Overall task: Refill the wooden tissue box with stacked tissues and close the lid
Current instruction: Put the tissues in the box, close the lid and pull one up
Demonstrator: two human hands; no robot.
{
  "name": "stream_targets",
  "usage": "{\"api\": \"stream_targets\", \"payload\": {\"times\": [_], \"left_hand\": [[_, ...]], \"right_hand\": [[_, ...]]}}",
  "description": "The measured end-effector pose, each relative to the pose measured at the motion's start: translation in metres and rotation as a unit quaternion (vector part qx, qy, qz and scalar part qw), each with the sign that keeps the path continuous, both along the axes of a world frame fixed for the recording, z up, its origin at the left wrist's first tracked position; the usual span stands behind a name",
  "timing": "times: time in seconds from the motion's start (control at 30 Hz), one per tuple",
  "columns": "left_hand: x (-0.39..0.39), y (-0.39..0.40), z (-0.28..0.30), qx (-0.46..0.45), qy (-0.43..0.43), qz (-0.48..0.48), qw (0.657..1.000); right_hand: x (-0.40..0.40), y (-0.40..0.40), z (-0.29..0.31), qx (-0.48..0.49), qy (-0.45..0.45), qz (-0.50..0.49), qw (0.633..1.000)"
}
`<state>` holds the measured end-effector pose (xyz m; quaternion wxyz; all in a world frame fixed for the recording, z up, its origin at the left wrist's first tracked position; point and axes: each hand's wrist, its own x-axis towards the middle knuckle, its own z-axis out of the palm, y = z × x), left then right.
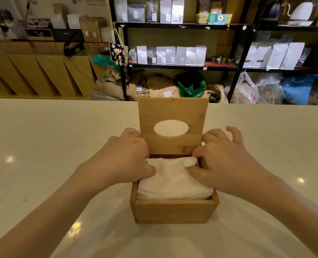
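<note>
A wooden tissue box (174,212) stands on the white table, close in front of me. Its lid (173,111), with an oval hole, stands upright at the box's far side. A stack of white tissues (173,181) lies inside the box and rises a little above the rim. My left hand (125,155) presses on the stack's left part, thumb on the tissues. My right hand (221,161) pinches the stack's right far corner, its fingers spread over the box's right wall.
The white table (52,146) spreads wide on both sides of the box. Beyond its far edge are black shelves (180,25) with several white and grey bags, sacks on the floor, and a wooden counter (39,75) at the left.
</note>
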<state>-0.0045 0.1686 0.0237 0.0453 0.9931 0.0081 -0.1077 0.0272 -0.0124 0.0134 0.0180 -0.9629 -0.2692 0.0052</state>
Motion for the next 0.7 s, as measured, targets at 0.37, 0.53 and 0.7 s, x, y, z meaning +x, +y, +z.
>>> {"api": "stream_targets", "payload": {"times": [0.37,0.53,0.7], "left_hand": [[-0.02,-0.002,0.004,-0.011,-0.117,0.063,0.991],[-0.033,-0.002,0.013,-0.095,-0.121,0.059,0.986],[-0.037,-0.005,0.009,-0.088,-0.119,0.043,0.988]], "right_hand": [[-0.008,-0.005,0.011,0.086,-0.042,-0.001,0.995],[-0.006,-0.015,0.028,0.178,0.111,0.033,0.977],[-0.004,-0.019,0.024,0.132,0.182,0.042,0.974]]}}
